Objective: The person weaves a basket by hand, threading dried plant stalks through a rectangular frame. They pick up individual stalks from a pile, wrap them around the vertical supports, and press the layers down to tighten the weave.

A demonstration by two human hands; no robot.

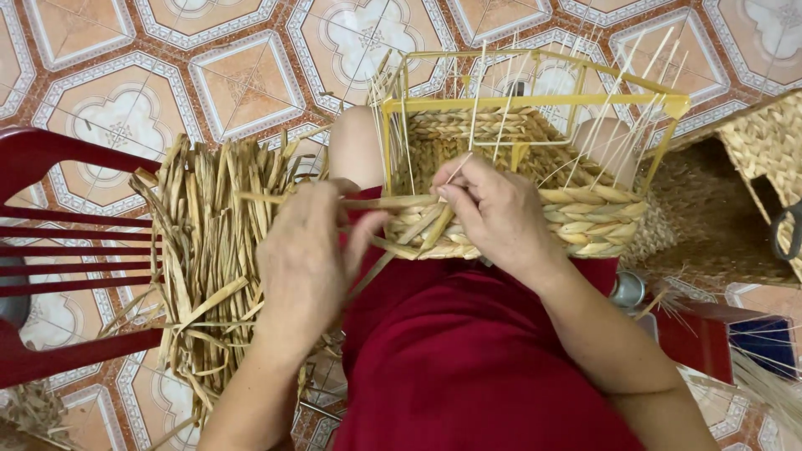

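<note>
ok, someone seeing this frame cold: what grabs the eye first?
Centre frame, the half-woven basket on its yellow wire frame sits on the person's lap, with pale upright stakes sticking above the woven rows. The left hand and right hand pinch flat straw strands at its near corner. To the left, a bundle of dried straw lies across a red chair, over a patterned tile floor.
</note>
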